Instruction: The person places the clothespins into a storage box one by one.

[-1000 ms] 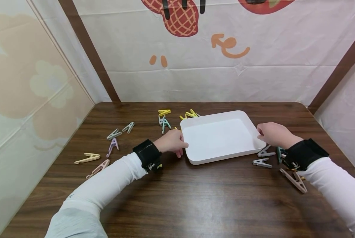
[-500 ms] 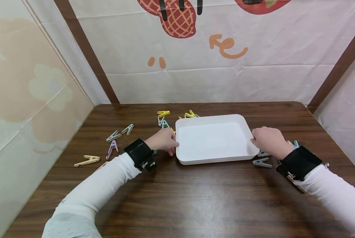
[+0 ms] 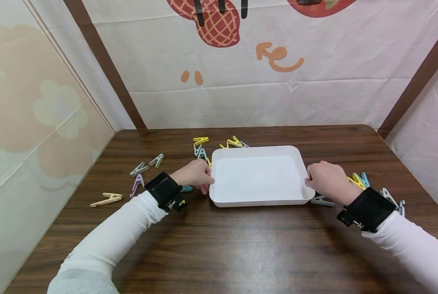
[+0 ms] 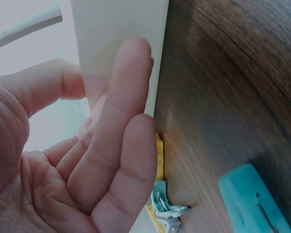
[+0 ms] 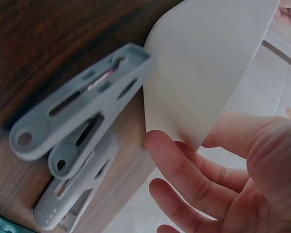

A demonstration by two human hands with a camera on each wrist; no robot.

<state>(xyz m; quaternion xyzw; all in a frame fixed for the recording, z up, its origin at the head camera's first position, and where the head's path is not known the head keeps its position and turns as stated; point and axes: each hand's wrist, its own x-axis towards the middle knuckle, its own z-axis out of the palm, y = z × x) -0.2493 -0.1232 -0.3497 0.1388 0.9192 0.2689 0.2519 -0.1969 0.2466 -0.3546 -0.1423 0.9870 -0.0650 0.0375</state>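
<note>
A wood-grain table [image 3: 241, 249] stands before printed white fabric [image 3: 233, 106]. Left hand [image 3: 194, 174] and right hand [image 3: 327, 179] pinch opposite ends of a rectangular white tray [image 3: 261, 175], near clothespins [image 3: 115, 197].

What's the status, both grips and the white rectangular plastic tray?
Left grip pinches left end of white tray; right grip, its right end. Tray open side up. Grey plastic clothespin close by near right corner, contact unclear.

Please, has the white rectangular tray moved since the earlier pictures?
Yes: in the head view, the white rectangular tray has moved left and away from the far edge of the brown wood-grain table.
</note>
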